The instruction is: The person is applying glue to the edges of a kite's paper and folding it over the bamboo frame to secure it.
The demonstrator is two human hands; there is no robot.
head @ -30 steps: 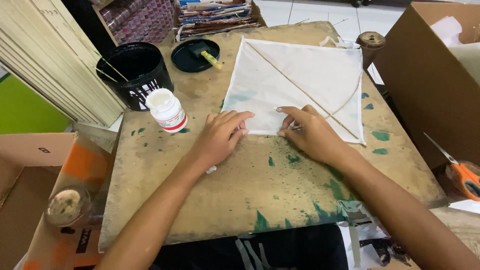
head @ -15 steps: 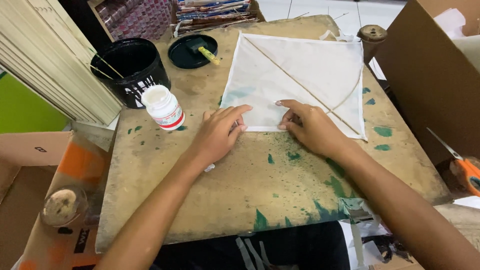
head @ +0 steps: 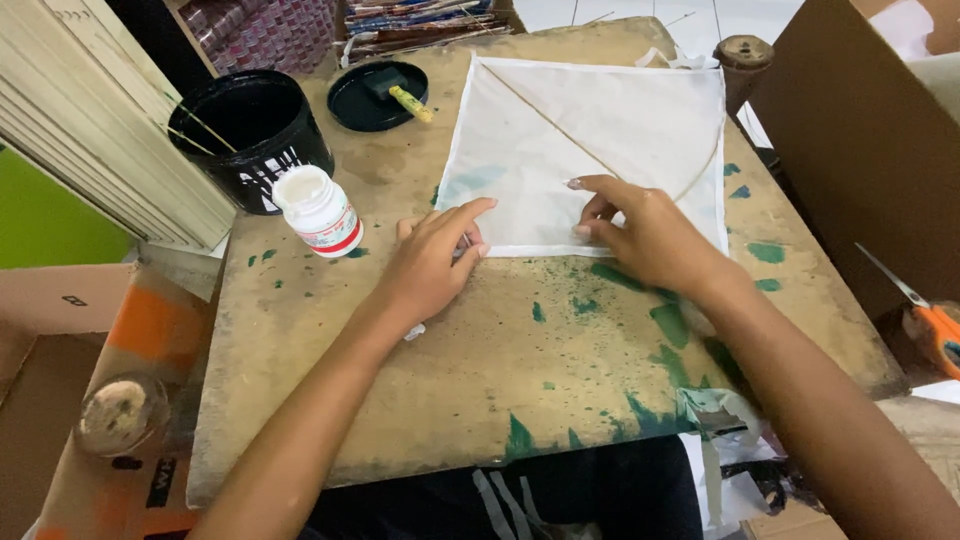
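- White glue bottle stands by the black pot, just beside my left hand.
- My left hand presses the white paper kite at its near edge, fingers flat, gripping nothing.
- My right hand lies spread on it — I'd press evenly along that fold.
- Kite lies flat mid-board; its long stick runs diagonally, far-left to near-right.

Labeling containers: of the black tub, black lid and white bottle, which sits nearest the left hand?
The white bottle with the red-banded label, just beyond the left hand. The black tub and the black lid holding a brush lie farther back.
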